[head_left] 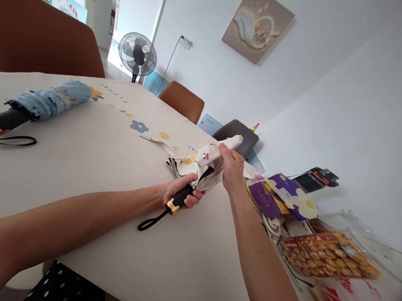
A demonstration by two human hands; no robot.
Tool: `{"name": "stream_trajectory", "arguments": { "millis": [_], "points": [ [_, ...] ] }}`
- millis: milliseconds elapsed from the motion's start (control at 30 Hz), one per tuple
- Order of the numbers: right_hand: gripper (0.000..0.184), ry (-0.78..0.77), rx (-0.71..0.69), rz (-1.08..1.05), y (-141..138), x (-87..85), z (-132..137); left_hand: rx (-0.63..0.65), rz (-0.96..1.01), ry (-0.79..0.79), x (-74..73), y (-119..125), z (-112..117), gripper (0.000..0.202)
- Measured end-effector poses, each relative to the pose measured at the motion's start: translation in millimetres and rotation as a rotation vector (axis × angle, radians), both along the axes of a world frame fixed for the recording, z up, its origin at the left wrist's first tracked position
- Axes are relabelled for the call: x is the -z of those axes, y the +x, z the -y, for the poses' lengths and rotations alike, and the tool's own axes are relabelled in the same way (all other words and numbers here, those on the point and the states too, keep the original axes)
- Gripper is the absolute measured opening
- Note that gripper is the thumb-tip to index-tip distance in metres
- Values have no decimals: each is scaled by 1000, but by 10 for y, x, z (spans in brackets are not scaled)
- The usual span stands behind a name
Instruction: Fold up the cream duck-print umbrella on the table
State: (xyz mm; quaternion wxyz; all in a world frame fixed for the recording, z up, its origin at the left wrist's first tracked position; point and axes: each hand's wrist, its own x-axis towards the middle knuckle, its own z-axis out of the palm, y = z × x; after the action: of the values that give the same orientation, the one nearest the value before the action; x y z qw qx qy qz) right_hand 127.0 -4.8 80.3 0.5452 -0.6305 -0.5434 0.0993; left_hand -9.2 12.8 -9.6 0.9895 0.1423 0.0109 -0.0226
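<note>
White cartoon-printed umbrella (pixel 204 157), black gold-ended handle (pixel 179 198), left grip (pixel 175 189) around handle, right grip (pixel 232 170) pinching canopy (pixel 233 142)

Bare left forearm (pixel 84 221), bare right forearm (pixel 256 250), and black garment (pixel 66 287) with small, round, scattered white dots

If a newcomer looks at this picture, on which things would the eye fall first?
Probably first on the white umbrella near the middle, its black handle in the left hand and its cloth in the right hand. Next, the blue umbrella lying at the table's far left, and the fan standing beyond the table.
</note>
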Motion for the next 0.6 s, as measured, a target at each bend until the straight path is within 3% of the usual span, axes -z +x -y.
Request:
{"name": "stream_trajectory", "arguments": {
  "millis": [200, 433, 600],
  "points": [
    [41, -321, -74, 483, 17, 110, -127, 18, -32, 17, -48, 4, -1, 52],
    [40, -547, -72, 606, 116, 180, -127, 33, -46, 27, 0, 37, -36, 56],
    [28, -645, -200, 538, 133, 164, -77, 26, -112, 192, -10, 57, 13, 64]
  ]
}}
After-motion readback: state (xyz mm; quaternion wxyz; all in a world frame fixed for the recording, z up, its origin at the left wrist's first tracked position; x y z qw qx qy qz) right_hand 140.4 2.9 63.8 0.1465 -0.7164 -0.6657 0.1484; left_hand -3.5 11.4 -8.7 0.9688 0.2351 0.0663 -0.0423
